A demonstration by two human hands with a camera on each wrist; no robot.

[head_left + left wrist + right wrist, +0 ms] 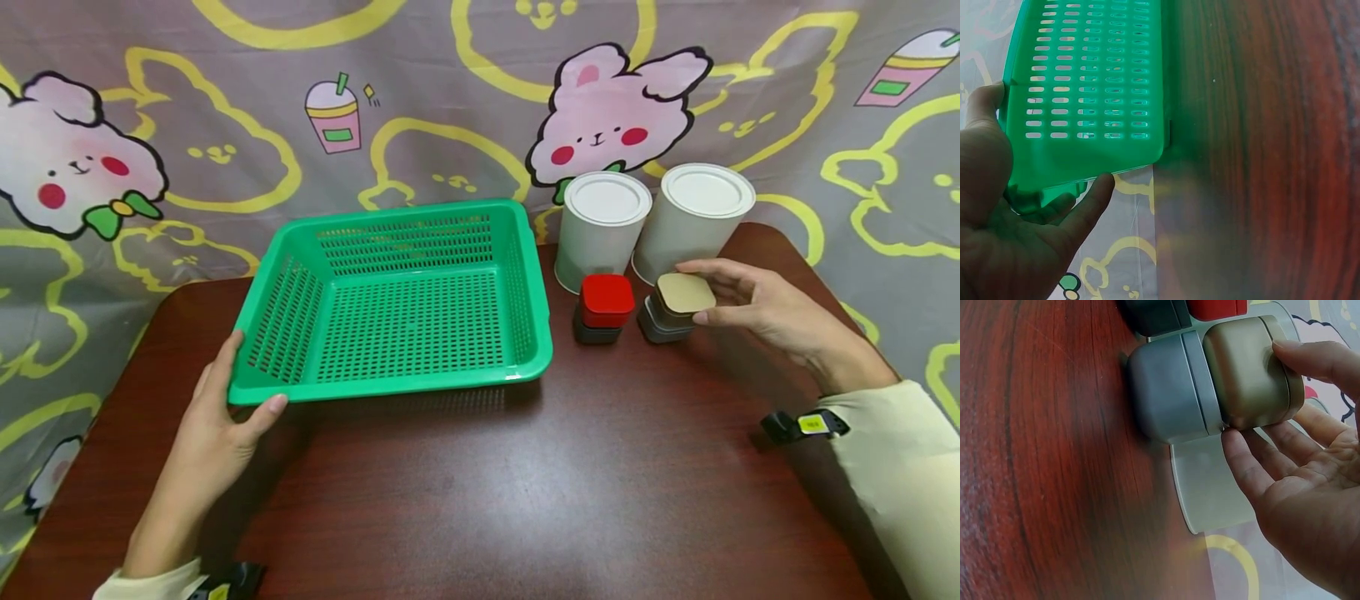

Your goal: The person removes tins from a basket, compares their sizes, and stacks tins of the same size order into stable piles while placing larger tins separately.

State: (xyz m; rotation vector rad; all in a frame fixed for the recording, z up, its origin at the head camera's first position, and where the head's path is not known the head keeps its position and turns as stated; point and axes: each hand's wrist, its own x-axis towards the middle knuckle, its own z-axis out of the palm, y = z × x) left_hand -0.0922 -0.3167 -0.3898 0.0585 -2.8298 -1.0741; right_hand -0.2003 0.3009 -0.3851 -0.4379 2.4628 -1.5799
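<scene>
A green plastic basket with slotted walls stands on the left half of the table, and nothing lies inside it. My left hand holds its near left corner, with the thumb on the rim in the left wrist view. On the right, my right hand grips a small gold tin between thumb and fingers. The gold tin sits on top of a grey tin. Just left of this stack, a red tin rests on a dark tin.
Two large white lidded cans stand behind the small tins, close to the cloth backdrop with cartoon prints. The brown wooden table stretches in front of the basket and tins.
</scene>
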